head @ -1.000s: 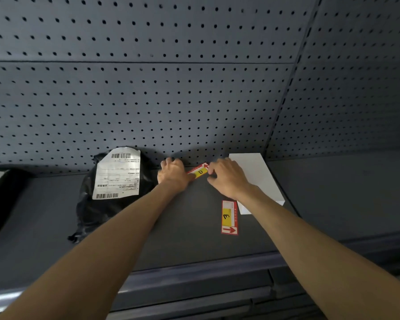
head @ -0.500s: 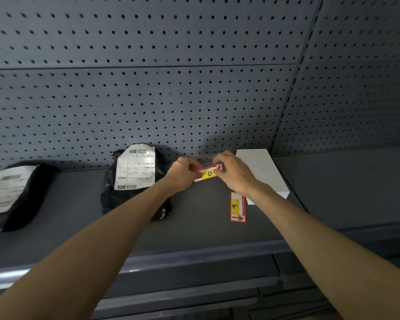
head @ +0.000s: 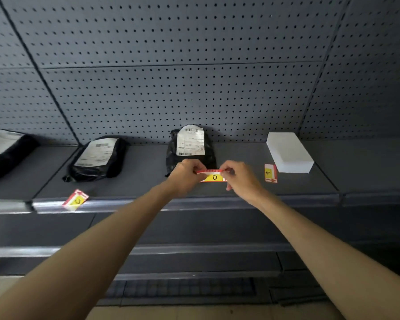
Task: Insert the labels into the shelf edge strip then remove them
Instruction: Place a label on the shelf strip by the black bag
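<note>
A red, white and yellow label marked D (head: 213,176) is held level above the grey shelf, a little behind the shelf edge strip (head: 194,202). My left hand (head: 187,177) pinches its left end and my right hand (head: 239,179) pinches its right end. A second label marked E (head: 270,173) lies flat on the shelf to the right, beside the white box. A third label marked C (head: 75,200) rests tilted at the strip on the left.
A white box (head: 289,152) sits on the shelf at the right. A black parcel with a white shipping sticker (head: 191,146) stands just behind my hands; two more black parcels (head: 97,158) (head: 5,151) lie to the left. A perforated back panel (head: 194,77) closes the shelf; lower shelves (head: 194,248) are below.
Both hands lifted the D label off the shelf and drew it toward the front edge, turning it level. The view pulled back, so the C label and more parcels came into sight.
</note>
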Available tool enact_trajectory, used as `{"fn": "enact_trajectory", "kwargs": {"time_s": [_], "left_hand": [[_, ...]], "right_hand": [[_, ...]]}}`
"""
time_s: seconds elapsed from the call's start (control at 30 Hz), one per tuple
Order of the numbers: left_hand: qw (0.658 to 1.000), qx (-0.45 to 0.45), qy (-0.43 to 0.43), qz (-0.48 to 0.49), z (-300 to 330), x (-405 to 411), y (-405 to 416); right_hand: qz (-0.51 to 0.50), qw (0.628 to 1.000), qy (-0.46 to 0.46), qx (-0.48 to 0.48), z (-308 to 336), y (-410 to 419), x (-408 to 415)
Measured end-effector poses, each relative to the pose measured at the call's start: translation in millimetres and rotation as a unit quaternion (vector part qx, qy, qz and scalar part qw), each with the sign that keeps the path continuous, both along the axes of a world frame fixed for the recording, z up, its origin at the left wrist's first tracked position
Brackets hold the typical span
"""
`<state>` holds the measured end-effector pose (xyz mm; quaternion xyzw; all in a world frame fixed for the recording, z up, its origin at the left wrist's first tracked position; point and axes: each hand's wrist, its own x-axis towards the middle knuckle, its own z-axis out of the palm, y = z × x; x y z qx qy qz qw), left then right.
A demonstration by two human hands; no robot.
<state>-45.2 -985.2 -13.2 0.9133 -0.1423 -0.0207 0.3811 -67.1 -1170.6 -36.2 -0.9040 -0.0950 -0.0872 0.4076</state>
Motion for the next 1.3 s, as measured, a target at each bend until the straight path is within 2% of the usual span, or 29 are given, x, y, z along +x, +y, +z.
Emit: {"fn": "enact_trajectory", "kwargs": {"time_s": [0.1,0.23,0.5,1.03,1.3], "left_hand": [[0.999,0.035,0.0,0.017,-8,-25,27],[0.992,0.112,-0.055,0.032,-25,-49,53],[0.952,0.261,-0.157,0.014,-67,-72,87],[0.947,0.251,-0.201,0.015,-80,-75,93],[0.954,0.237,-0.181,0.022,-81,-74,95]], "right_hand": [[0.007,0.999,-0.021,-0.023,-3,24,-16],[0.005,0.997,-0.051,-0.052,-8,43,-30],[-0.008,0.995,-0.077,-0.071,-11,60,-39],[-0.015,0.995,-0.06,-0.074,-27,88,-31],[0.03,0.98,-0.049,-0.191,-29,91,-28]]}}
